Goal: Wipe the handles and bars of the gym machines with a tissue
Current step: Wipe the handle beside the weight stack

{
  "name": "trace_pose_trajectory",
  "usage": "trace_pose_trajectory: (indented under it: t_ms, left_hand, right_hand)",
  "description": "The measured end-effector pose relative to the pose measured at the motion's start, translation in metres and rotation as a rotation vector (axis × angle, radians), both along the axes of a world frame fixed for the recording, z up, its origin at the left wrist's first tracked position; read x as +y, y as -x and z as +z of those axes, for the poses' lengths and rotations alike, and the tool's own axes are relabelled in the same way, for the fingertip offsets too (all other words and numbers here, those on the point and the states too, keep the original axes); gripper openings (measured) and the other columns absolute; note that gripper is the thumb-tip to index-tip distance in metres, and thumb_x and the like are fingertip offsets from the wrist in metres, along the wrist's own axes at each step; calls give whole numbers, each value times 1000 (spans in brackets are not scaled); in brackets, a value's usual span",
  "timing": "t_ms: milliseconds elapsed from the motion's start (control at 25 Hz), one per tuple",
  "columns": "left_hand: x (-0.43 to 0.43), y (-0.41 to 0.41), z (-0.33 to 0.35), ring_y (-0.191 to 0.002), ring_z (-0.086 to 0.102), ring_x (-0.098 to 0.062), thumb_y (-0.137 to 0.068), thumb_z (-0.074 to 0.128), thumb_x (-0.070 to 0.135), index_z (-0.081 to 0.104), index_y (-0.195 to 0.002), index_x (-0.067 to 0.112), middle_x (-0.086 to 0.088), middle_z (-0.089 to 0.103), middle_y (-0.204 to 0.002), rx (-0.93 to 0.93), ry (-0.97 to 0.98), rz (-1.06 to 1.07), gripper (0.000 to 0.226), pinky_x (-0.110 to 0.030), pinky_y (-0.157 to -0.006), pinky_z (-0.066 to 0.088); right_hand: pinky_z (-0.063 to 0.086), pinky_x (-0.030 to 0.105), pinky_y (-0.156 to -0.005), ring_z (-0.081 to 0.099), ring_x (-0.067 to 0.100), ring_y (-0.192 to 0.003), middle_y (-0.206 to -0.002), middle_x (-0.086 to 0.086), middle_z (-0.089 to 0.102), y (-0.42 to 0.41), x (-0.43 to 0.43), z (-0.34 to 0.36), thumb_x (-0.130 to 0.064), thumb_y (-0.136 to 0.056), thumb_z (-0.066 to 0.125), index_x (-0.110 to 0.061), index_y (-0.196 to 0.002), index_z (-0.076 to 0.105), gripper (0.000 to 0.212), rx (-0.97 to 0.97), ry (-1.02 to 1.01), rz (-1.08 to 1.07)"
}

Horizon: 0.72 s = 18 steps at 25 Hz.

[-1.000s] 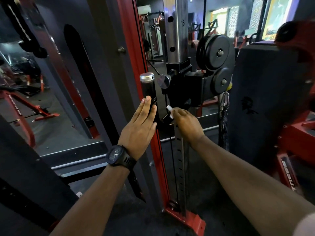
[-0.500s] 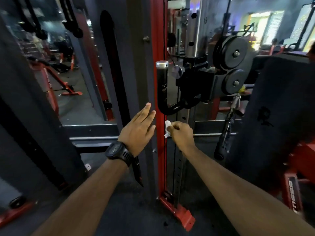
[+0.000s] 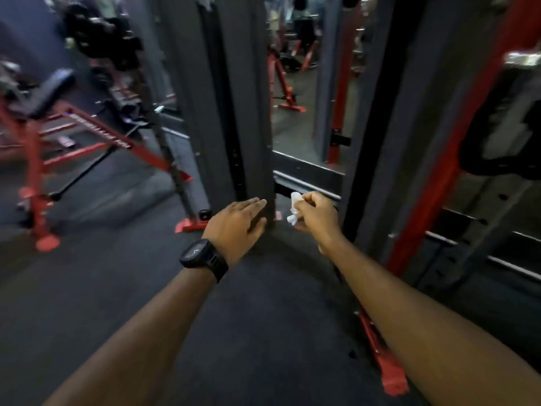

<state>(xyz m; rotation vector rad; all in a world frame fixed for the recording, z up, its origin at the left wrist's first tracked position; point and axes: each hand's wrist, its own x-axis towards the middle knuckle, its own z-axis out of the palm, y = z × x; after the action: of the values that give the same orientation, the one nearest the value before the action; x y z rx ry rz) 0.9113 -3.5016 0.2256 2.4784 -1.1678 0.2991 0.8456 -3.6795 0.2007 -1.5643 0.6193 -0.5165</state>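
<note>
Low down, the right hand (image 3: 314, 213) pinches a crumpled white tissue (image 3: 294, 208) just to the right of a dark upright post (image 3: 257, 112), whose long axis runs vertically. The left hand (image 3: 237, 221), fingers straight and flat, lies at the post's lower front, seemingly touching it.

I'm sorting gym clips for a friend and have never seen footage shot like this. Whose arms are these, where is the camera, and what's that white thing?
The camera sits on a person's head and looks down, so the two arms are the wearer's own. The left hand, with a black watch on its wrist, is flat with straight fingers at a dark upright post of a gym machine; blur hides whether it touches. The right hand pinches a crumpled white tissue. Below is dark floor.
</note>
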Motion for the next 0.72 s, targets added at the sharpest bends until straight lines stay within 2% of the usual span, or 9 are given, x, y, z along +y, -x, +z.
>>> trace_pose_trajectory:
  t_ms: [80,240,360,480,640,720]
  left_hand:
    - [51,-24,-2,-123,56,-23,-99,52,34,54,-139,25,2,60,-136,28,28,128,41,-36,-97,46]
    - [148,-80,-5,-116,61,-27,-97,57,31,61,-132,23,-1,66,-128,63,65,307,36,-41,-93,50]
    - [223,-142,3,-119,59,-26,-96,57,31,61,-132,22,-2,64,-130,52,25,393,38,-37,-94,49]
    - [281,-199,21,-117,61,-24,-93,61,27,64,-129,21,-2,67,-127,38,52,452,37,-35,-95,48]
    - [335,-281,30,-100,70,-21,-90,64,29,69,-121,22,0,74,-110,59,149,486,32,-38,-87,55]
    - [350,-318,26,-96,70,-19,-90,65,30,69,-121,21,0,75,-107,70,166,481,32,-38,-84,56]
  right_hand:
    - [57,28,-58,69,13,-60,-74,5,64,-37,44,2,-23,-97,60,-5,-93,59,18,33,-42,129]
    - [57,32,-61,74,27,-71,-82,11,71,-132,129,5,-30,-95,64,-8,-90,62,23,50,-36,324]
    - [50,25,-49,69,17,-58,-83,10,70,-210,196,19,-27,-97,64,-10,-89,59,19,15,-5,429]
    - [43,25,-48,60,5,-44,-75,4,65,-274,245,34,-18,-96,62,-10,-92,55,11,-11,25,427]
    - [52,30,-53,64,13,-59,-76,1,63,-358,294,39,-13,-96,61,-12,-93,55,7,-32,15,407]
    - [57,28,-54,65,12,-59,-76,1,63,-401,306,36,-12,-95,62,-10,-94,60,3,-53,11,396]
